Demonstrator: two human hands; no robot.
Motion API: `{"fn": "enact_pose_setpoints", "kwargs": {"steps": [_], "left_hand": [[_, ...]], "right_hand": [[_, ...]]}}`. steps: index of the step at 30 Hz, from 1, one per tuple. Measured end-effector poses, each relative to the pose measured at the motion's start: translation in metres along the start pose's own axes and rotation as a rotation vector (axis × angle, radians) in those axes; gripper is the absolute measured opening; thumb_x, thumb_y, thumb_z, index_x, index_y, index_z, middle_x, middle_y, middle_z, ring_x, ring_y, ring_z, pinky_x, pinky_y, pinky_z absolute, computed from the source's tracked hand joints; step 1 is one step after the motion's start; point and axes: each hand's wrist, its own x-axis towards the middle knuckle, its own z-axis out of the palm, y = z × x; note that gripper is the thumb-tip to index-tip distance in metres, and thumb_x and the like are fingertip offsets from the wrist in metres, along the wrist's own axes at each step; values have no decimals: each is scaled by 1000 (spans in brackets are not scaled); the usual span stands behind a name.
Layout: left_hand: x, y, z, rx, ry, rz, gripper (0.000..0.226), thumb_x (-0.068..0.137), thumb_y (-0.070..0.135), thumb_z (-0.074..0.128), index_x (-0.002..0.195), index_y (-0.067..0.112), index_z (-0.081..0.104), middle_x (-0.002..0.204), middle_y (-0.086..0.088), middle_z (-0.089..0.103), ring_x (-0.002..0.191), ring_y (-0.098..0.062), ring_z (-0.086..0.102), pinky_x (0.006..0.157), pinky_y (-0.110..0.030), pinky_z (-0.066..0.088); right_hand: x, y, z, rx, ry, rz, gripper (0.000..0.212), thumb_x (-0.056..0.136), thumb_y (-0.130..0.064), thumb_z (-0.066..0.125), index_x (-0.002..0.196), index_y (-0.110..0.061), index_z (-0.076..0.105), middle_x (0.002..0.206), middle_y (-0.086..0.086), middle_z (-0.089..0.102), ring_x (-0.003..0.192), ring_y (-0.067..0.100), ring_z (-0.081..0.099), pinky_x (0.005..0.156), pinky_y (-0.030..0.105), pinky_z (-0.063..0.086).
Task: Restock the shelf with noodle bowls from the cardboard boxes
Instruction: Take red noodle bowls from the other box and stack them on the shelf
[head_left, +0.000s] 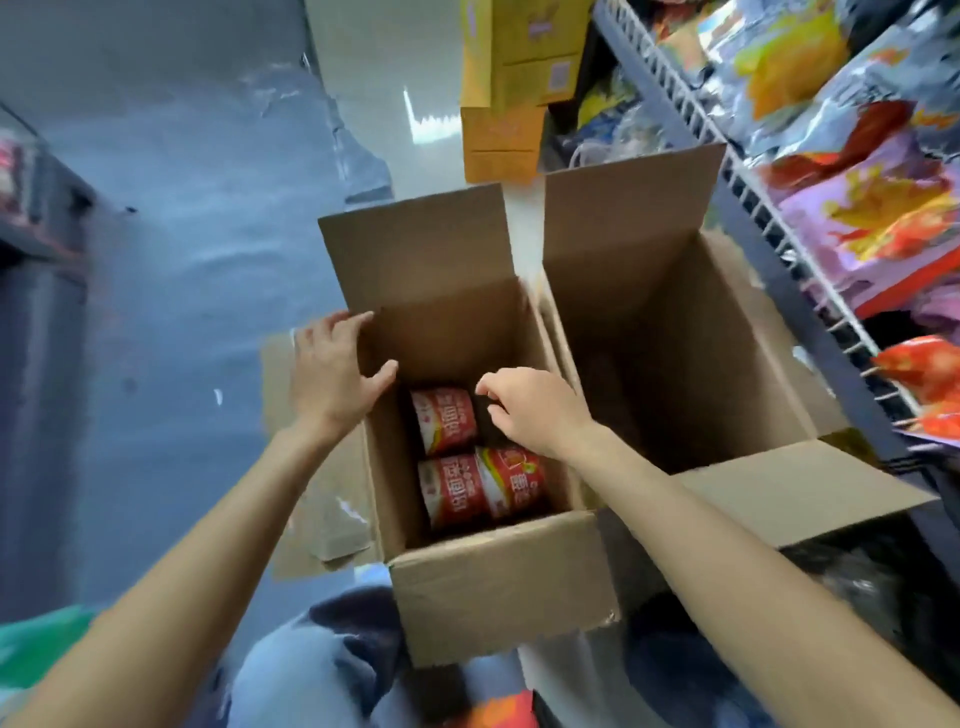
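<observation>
Noodle bowls (483, 457) lie on their sides at the bottom of the left cardboard box (498, 582), three red ones that we can count, two side by side at the near wall and one behind them. Our right hand (530, 410) hangs inside the box mouth just above them, fingers loosely bent and holding nothing, not yet touching a bowl as far as we can tell. Our left hand (332, 374) rests on the box's left edge, fingers spread flat over the wall and flap, thumb hooked inside the rim, steadying it rather than gripping. Beside this box stands the right cardboard box (675, 332), flaps up and apparently emptied, and past it the wire shelf (753, 182) loaded with bright snack bags (872, 208); yellow cartons (509, 88) are stacked at the shelf's end. We judge this to be the reach for the next bowl. The bowls sit deep and close together, so a one-handed pinch on a rounded side could slip, or squeeze the thin wall and dent the lid. The tall box could also tip toward us if the bracing hand lets go while we pull upward.
</observation>
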Motion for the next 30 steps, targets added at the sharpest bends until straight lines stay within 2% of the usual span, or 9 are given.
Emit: {"fn": "enact_pose_setpoints", "kwargs": {"steps": [3, 5, 8, 11, 14, 17, 24, 28, 30], "left_hand": [[7, -33, 27, 25, -96, -181, 87, 75, 48, 74, 142, 7, 38, 141, -20, 38, 129, -39, 34, 108, -44, 26], [13, -47, 46, -1, -134, -216, 93, 74, 52, 73, 145, 9, 31, 143, -19, 35, 129, -37, 33, 106, -43, 28], [17, -61, 67, -171, -97, -204, 91, 73, 49, 71, 147, 14, 31, 135, -14, 39, 120, -35, 41, 100, -42, 36], [15, -70, 76, -405, -45, -197, 88, 65, 55, 57, 143, 21, 35, 129, -2, 43, 114, -23, 50, 97, -39, 44], [15, -71, 79, -468, -47, -202, 82, 68, 49, 64, 141, 27, 35, 127, 11, 41, 107, -8, 51, 88, -31, 46], [15, -69, 81, -474, -42, -197, 80, 74, 36, 75, 141, 28, 34, 126, 16, 40, 98, 1, 49, 81, -23, 43], [16, -64, 81, -429, -24, -211, 79, 77, 24, 75, 143, 24, 33, 133, 8, 42, 99, -2, 47, 79, -25, 43], [12, -60, 73, -374, -61, -227, 84, 79, 34, 75, 148, 22, 30, 138, 0, 41, 118, -15, 49, 94, -37, 46], [6, -50, 61, -376, -69, -286, 84, 80, 44, 72, 149, 20, 30, 143, -5, 38, 132, -20, 38, 106, -37, 36]], "right_hand": [[57, 5, 60, -33, -142, 75, 44, 93, -32, 53, 135, -19, 47, 128, 6, 53, 120, 28, 49, 90, 41, 46], [94, 10, 97, 10, -219, 209, 55, 91, -41, 54, 139, -19, 40, 137, 11, 45, 125, 33, 42, 98, 45, 43], [142, 16, 150, 70, -285, 398, 71, 89, -53, 56, 146, -20, 29, 148, 17, 30, 134, 41, 31, 106, 51, 33], [181, 17, 198, 157, -349, 534, 95, 80, -67, 57, 152, -23, 13, 156, 21, 11, 141, 46, 17, 110, 57, 24], [206, 17, 238, 172, -381, 618, 106, 74, -71, 60, 153, -28, 3, 158, 22, 0, 143, 47, 10, 109, 64, 19], [211, 23, 256, 192, -352, 639, 105, 76, -65, 64, 153, -27, 4, 158, 22, 0, 143, 45, 11, 110, 59, 23], [179, 27, 197, 301, -323, 689, 100, 77, -52, 71, 152, -24, 10, 157, 23, 3, 142, 49, 8, 110, 59, 23], [113, 12, 120, 421, -115, 633, 85, 72, -49, 75, 142, -28, 30, 145, 17, 27, 134, 42, 27, 106, 49, 33], [72, 5, 81, 566, 26, 565, 80, 68, -52, 76, 134, -30, 38, 139, 12, 35, 129, 36, 37, 108, 47, 37]]}}
